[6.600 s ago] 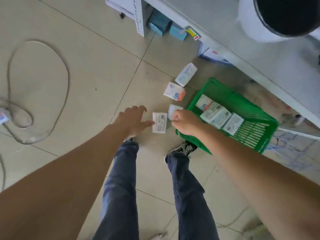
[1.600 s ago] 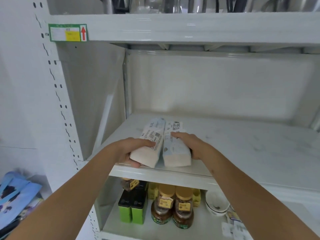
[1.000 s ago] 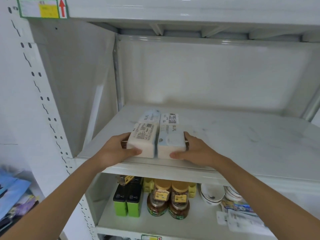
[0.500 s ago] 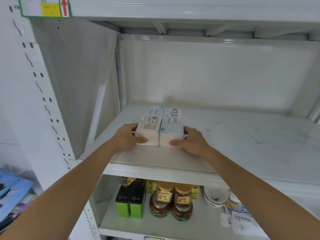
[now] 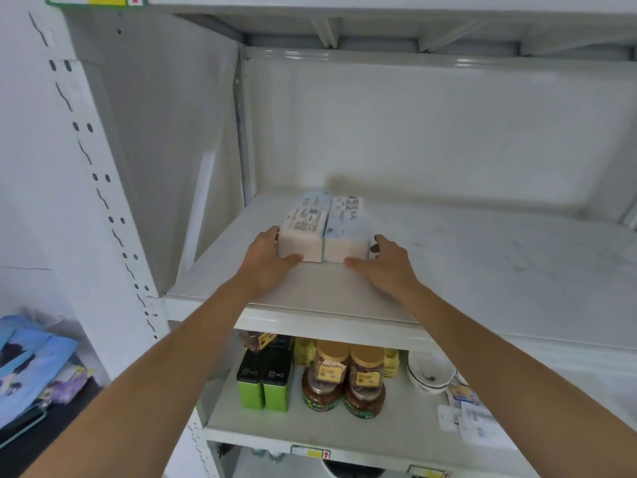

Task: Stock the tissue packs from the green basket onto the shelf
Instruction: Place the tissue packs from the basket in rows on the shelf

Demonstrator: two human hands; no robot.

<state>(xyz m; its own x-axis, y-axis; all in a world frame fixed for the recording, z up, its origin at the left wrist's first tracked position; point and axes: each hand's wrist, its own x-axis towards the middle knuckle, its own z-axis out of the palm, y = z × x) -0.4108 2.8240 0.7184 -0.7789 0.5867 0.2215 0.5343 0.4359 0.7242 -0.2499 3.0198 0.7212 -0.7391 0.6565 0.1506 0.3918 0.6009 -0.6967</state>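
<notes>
I see four tissue packs [image 5: 324, 232] sitting two by two on the white shelf [image 5: 448, 267], touching each other. My left hand [image 5: 267, 262] cups the front left pack, thumb across its end; my right hand [image 5: 386, 263] grips the front right one likewise. Jars [image 5: 344, 384] stand below.

I am looking into a white metal shelving unit [image 5: 448, 257] with a pale back panel [image 5: 431, 132] and a perforated white upright post [image 5: 100, 188] on its left. On the lower shelf board [image 5: 310, 426] stand two green tins with black lids [image 5: 265, 384], two amber-lidded glass jars [image 5: 344, 384] and stacked white bowls [image 5: 429, 374]. A white wall [image 5: 24, 201] runs left, with crumpled blue printed bags [image 5: 31, 363] low beside it. The light is soft and even.
</notes>
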